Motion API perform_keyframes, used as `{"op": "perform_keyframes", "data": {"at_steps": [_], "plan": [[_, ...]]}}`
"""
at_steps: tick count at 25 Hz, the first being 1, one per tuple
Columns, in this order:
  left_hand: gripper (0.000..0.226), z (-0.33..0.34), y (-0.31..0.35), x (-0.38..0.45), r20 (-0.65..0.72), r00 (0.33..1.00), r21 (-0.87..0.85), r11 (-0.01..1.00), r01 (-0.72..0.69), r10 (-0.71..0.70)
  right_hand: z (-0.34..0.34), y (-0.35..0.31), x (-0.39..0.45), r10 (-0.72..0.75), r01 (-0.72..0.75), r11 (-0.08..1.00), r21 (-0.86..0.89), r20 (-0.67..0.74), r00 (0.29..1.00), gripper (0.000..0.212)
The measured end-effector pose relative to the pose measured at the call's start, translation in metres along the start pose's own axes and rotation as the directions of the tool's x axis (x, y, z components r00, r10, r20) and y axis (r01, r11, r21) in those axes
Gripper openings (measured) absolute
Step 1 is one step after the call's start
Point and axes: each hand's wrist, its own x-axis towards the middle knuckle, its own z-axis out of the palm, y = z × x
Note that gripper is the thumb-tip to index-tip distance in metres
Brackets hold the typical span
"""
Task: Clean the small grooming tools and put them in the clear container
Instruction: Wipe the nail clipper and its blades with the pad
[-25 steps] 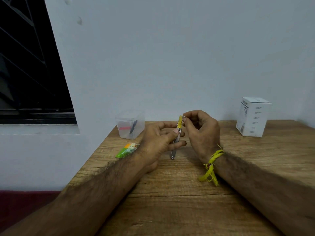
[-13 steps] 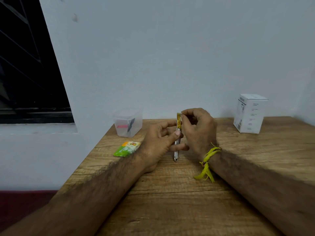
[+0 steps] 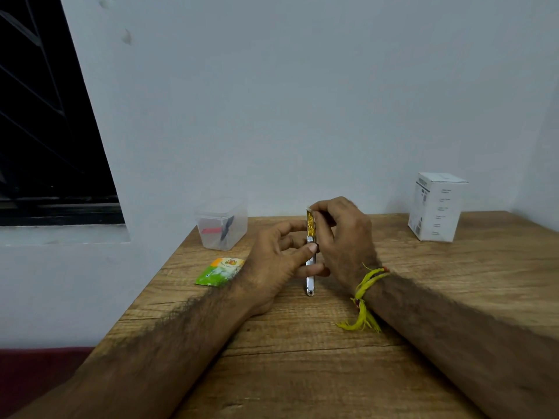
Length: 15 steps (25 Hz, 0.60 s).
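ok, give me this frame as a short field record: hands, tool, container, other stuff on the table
left hand: left hand pinches the lower metal part of the nail clipper
right hand: right hand pinches the clipper's yellow top end
tool state: held roughly upright above the table, not in the container
container: clear container at the table's far left, lid on, a pink item and a dark item inside
other items: green sachet in front of the container; white box at far right
wrist: yellow thread on right wrist
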Motion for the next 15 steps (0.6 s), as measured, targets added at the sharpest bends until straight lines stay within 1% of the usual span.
{"op": "perform_keyframes", "data": {"at_steps": [2,5,9,15], "plan": [[0.034,0.0005,0.0006,-0.0007,0.001,1.000,-0.003,1.000,0.006,-0.006,0.0013,-0.0002,0.0009,0.006,-0.006,1.000,0.000,-0.020,1.000,0.010],[0.033,0.0016,0.0007,0.0000,-0.018,1.000,-0.023,1.000,0.012,-0.013,0.0042,-0.0009,0.0005,-0.012,0.012,1.000,-0.011,0.015,1.000,0.010],[0.035,0.0017,0.0013,-0.0013,-0.004,1.000,0.005,1.000,0.018,-0.018,0.0034,0.0027,0.0025,-0.001,0.001,1.000,-0.020,-0.027,1.000,0.011],[0.032,0.0028,0.0013,-0.0025,-0.009,1.000,-0.006,1.000,0.013,-0.013,0.0036,0.0037,0.0018,-0.056,0.058,0.997,-0.051,0.031,0.998,0.010]]}}
